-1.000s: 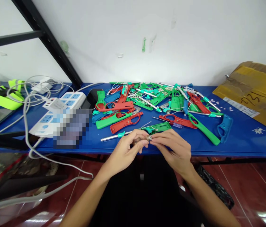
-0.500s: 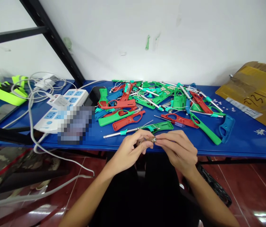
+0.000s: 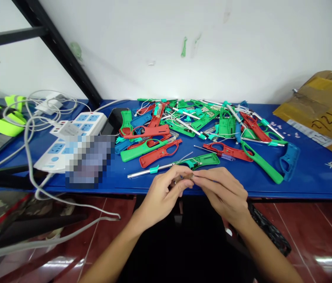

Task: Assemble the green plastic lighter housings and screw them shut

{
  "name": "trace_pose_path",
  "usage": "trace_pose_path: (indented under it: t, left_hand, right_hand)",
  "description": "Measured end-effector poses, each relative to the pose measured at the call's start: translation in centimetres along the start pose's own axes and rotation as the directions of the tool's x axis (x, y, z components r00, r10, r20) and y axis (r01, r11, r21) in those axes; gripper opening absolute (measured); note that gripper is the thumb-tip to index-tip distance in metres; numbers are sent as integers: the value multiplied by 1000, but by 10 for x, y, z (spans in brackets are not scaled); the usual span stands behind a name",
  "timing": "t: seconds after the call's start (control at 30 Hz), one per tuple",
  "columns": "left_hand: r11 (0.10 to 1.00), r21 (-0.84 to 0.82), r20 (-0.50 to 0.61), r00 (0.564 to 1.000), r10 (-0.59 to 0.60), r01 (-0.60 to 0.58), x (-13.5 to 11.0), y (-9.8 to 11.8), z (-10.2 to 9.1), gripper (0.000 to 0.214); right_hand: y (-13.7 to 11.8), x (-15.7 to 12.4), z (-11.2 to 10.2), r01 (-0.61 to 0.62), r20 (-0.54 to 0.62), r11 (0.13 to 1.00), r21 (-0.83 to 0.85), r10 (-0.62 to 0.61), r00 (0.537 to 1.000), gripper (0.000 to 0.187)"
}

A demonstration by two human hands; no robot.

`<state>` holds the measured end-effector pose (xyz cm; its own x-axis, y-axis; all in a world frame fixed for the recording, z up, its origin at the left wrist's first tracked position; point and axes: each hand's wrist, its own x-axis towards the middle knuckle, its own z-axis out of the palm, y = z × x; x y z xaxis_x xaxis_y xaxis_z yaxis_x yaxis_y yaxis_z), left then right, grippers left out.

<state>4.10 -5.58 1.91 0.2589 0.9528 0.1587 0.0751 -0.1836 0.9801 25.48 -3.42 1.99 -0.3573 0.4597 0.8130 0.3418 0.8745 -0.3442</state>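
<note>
Just above the front edge of the blue table, my left hand [image 3: 164,194] is closed around a small brownish part [image 3: 187,177], its kind mostly hidden by fingers. The fingertips of my right hand [image 3: 226,192] pinch the right end of this part. Right behind my hands lies an opened green lighter half [image 3: 207,160] with a metal tube and teal collar. Farther back is a heap of long-necked lighter pieces: red handle halves [image 3: 160,153], green handle halves [image 3: 145,149], metal tubes and thin white wires. A blue handle half [image 3: 290,162] rests at the right.
A white power strip [image 3: 46,159] with looped cables stands at the left, beside a pixelated device [image 3: 90,161] and a dark phone [image 3: 115,120]. A taped cardboard box [image 3: 325,106] sits at the right. A black metal frame [image 3: 62,51] rises at the left.
My view has shifted slightly. Both hands stay together on the small part, with the right fingertips now covering more of its end. The lighter pieces on the table lie as before.
</note>
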Motion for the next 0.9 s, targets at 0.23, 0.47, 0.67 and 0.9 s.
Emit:
trace_pose_path:
  t: [0.23, 0.47, 0.67, 0.9]
  left_hand:
    - [976, 158, -165, 970, 178, -152, 0, -5, 8, 15]
    - [969, 143, -267, 935, 234, -201, 0, -8, 13, 14]
    - [985, 117, -278, 948, 156, -128, -3, -11, 11, 16]
    - [955, 295, -193, 980, 48, 12, -7, -5, 9, 21]
  right_hand:
    - [1, 1, 0, -51, 32, 998, 35, 50, 998, 56]
    - [1, 2, -11, -80, 163, 997, -6, 80, 983, 67]
    - [20, 8, -70, -226, 316, 944, -240, 296, 901, 24]
    - [46, 4, -66, -194, 425, 951, -241, 283, 860, 19]
